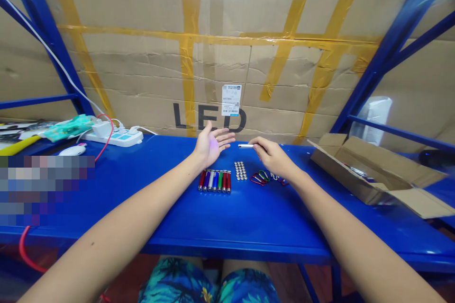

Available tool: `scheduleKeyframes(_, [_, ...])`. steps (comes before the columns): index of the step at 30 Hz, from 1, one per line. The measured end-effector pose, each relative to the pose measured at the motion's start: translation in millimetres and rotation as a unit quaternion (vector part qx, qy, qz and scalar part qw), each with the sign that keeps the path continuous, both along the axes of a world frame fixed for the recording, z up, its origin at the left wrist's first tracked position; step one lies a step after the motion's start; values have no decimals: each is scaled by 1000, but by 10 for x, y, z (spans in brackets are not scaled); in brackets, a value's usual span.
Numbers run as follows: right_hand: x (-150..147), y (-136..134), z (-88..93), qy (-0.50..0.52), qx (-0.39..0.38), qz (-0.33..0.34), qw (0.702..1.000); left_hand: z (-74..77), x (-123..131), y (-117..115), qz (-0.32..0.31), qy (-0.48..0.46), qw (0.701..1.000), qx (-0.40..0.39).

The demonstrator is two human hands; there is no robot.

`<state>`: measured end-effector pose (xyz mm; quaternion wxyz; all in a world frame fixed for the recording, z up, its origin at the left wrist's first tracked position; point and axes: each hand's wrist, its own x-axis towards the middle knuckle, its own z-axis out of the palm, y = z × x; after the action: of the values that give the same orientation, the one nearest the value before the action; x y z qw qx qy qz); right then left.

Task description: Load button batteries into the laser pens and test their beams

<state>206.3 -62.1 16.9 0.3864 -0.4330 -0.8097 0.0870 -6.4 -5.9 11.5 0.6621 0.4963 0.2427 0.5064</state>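
Note:
My right hand (267, 152) grips a slim silver flashlight (245, 146), its front end aimed left. Facing it, my left hand (210, 146) is spread with the palm turned toward the light, and a violet glow falls on the palm. Below the left hand lies a row of several small flashlights (214, 182) in red, purple, silver, blue and green. Beside them, button cells (240, 171) are laid out in a grid. Coloured carabiner clips (261, 177) lie under my right hand and partly behind it.
An opened cardboard box (369, 170) stands on the right of the blue table (234, 220). At the left are a white power strip (121, 137), a white mouse (73, 150) and a teal packet (69, 128). A large taped cardboard sheet (149, 71) rises behind.

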Motion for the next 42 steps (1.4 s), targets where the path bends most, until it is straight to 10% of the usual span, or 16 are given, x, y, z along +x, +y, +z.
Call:
scheduleKeyframes(35, [-21, -22, 3, 32, -40, 14, 999, 74, 43, -174, -96, 15, 995, 18])
scheduleKeyframes(42, [-12, -18, 14, 38, -37, 12, 999, 72, 85, -191, -39, 8, 999, -17])
